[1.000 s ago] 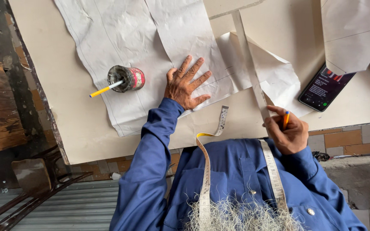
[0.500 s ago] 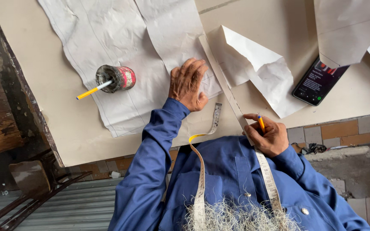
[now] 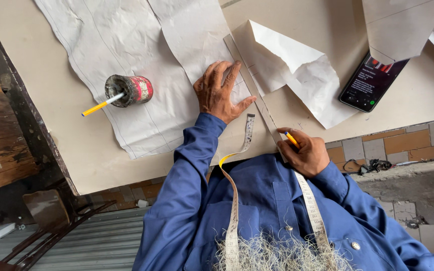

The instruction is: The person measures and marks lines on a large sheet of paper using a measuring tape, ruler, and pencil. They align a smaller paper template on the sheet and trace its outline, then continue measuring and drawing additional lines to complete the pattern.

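Your left hand [image 3: 220,91] lies flat with fingers spread wide, pressing the crumpled white paper [image 3: 141,65] and the top of the long strip-like straightedge [image 3: 254,93] against the table [image 3: 66,145]. Your right hand [image 3: 305,150] sits at the straightedge's lower end, near the table's edge, fingers pinched closed on a yellow pencil [image 3: 292,139]. To rule a clean line, it looks wise to keep that left palm firm so neither paper nor straightedge creeps, and to hold the pencil tip snug against the edge.

A tape measure [image 3: 242,150] hangs from your neck just left of the straightedge. Well left of it stands a rusty tin [image 3: 129,90] holding another pencil; to its right lie a folded paper [image 3: 287,70] and a phone [image 3: 370,80]. The pencil tip itself is hidden by your fingers, so any mark there is hard to make out.
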